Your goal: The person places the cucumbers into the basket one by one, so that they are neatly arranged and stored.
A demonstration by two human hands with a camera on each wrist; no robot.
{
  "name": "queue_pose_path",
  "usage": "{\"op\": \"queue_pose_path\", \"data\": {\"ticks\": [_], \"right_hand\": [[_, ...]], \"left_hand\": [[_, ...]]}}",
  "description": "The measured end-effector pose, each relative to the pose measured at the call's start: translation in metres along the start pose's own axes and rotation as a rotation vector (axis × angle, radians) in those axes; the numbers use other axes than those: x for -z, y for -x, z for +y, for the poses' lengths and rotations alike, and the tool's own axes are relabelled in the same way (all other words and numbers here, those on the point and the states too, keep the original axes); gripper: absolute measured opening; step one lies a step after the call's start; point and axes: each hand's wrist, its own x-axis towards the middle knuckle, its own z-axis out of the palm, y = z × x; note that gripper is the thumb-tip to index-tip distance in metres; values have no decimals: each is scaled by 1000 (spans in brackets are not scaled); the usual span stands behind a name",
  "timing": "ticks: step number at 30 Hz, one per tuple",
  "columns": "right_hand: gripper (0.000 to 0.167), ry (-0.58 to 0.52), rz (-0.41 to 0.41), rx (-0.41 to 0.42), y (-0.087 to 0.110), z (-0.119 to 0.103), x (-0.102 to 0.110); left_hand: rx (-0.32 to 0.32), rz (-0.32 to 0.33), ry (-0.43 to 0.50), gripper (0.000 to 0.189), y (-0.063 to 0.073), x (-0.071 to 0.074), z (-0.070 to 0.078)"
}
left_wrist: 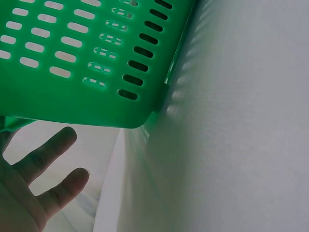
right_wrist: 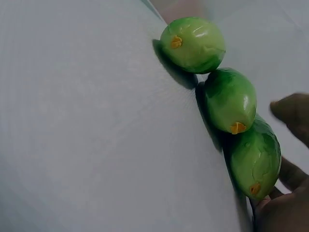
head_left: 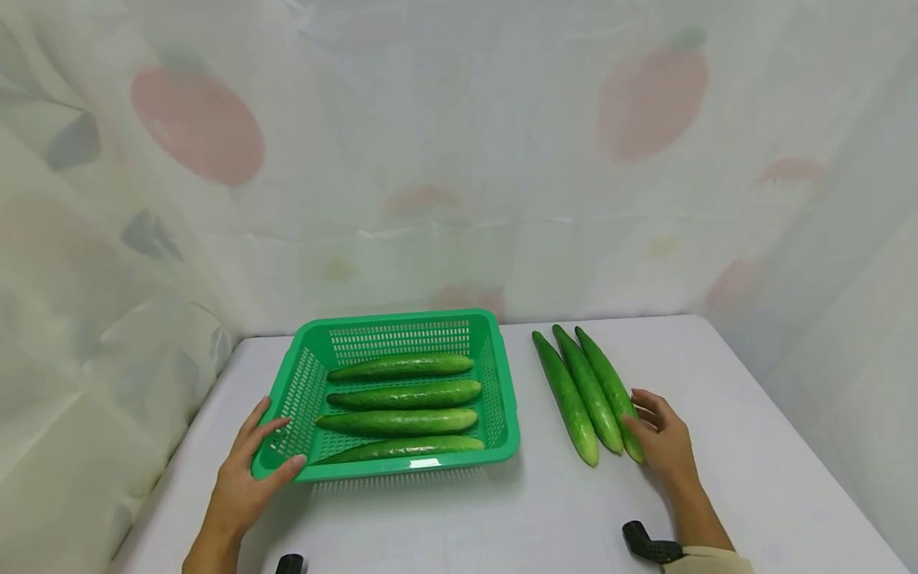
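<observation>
At the front left corner of a green plastic basket, my left hand rests with thumb and fingers spread against the rim. Two of its fingers stand straight and apart below the basket wall in the left wrist view. Inside the basket, several cucumbers lie crosswise in a row. To its right, three more cucumbers lie side by side on the table. My right hand is around the near end of the rightmost cucumber; its thumb hovers off the skin, fingers along the outer side.
The other two loose cucumbers, the middle one and the left one, lie close beside the rightmost. A white cloth covers the table. Patterned curtains hang behind and at both sides. Black camera mounts show near the wrists.
</observation>
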Motion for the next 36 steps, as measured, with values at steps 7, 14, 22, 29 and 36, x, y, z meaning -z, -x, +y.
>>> {"op": "queue_pose_path", "data": {"ticks": [7, 14, 22, 29, 36], "right_hand": [[41, 70, 109, -48, 1, 2, -2], [44, 169, 138, -94, 0, 4, -3], [48, 204, 146, -96, 1, 6, -5], [43, 157, 214, -146, 2, 5, -4], [42, 67, 325, -177, 3, 5, -2]], "left_hand": [[-8, 1, 1, 56, 1, 0, 3], [3, -6, 3, 56, 2, -1, 0], [6, -4, 3, 55, 1, -1, 1], [17, -5, -3, 55, 1, -1, 1], [10, -3, -3, 56, 2, -2, 0]]}}
